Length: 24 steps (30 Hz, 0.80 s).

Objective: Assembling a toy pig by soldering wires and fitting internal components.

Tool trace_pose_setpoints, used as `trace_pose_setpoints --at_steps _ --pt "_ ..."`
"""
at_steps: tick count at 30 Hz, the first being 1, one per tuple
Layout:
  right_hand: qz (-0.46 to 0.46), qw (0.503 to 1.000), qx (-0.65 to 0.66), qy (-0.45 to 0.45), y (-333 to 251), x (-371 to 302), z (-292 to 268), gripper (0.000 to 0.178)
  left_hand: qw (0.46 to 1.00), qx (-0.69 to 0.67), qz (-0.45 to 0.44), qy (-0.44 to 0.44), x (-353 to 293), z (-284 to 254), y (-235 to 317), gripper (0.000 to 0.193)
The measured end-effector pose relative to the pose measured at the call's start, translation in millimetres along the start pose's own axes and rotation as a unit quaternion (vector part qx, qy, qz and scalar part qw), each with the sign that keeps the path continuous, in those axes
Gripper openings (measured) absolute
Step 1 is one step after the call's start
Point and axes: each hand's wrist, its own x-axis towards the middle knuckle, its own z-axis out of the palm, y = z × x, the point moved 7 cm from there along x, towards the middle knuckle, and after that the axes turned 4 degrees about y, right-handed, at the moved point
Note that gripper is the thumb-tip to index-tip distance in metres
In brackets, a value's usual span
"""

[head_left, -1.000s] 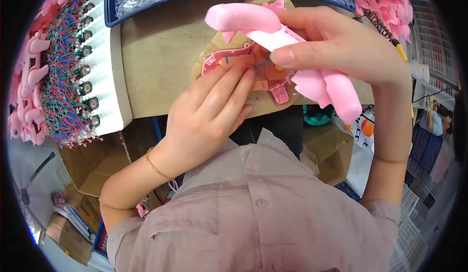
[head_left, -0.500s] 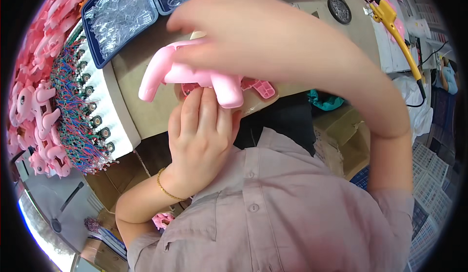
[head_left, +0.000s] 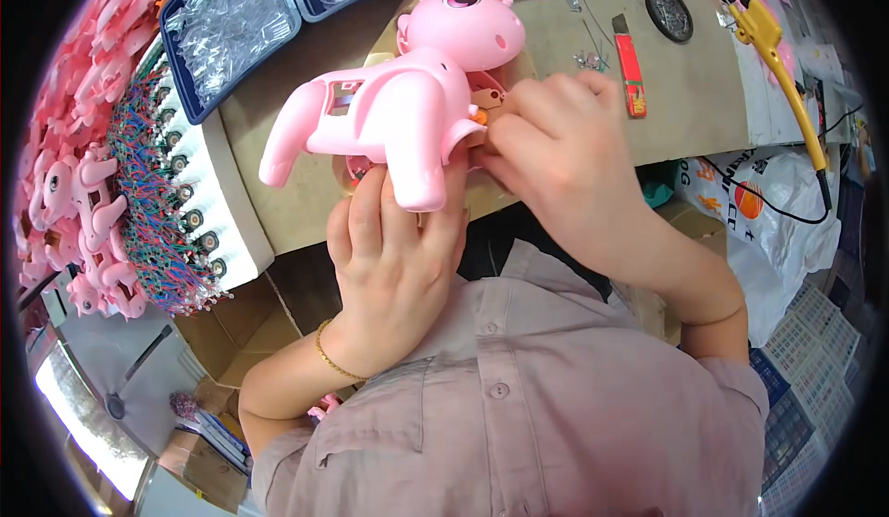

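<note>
A pink plastic toy pony (head_left: 421,100) lies on its side over the front of the bench, its head with a purple eye pointing away and its legs toward me. A rectangular opening shows in its body. My left hand (head_left: 394,244) grips the pony from the near side, its fingers reaching under the body by a leg. My right hand (head_left: 565,151) is closed in a pinch at the pony's chest, beside a small orange part (head_left: 479,117). Whatever sits between those fingertips is hidden. Under the pony, part of a clear tray with pink pieces peeks out.
Blue trays of clear plastic parts (head_left: 231,31) stand at the back left. Speakers with bundled coloured wires (head_left: 153,202) line the left, beside heaped pink toy shells (head_left: 79,193). A red-handled cutter (head_left: 631,73), a dark oval holder (head_left: 669,6) and a yellow soldering iron (head_left: 773,45) lie right.
My right hand has come down from above the pony to its chest, uncovering the head and the bench behind. The left hand keeps its grip.
</note>
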Motion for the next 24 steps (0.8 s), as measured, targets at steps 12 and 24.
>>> trace_pose_setpoints --at_steps 12,24 --pt "0.172 0.807 0.486 -0.288 11 68 9 0.021 0.982 0.154 0.097 -0.053 9 -15 17 0.041" --pt "0.023 0.889 0.090 -0.448 -31 105 37 0.048 0.971 0.167 0.139 -0.096 4 -3 25 0.036"
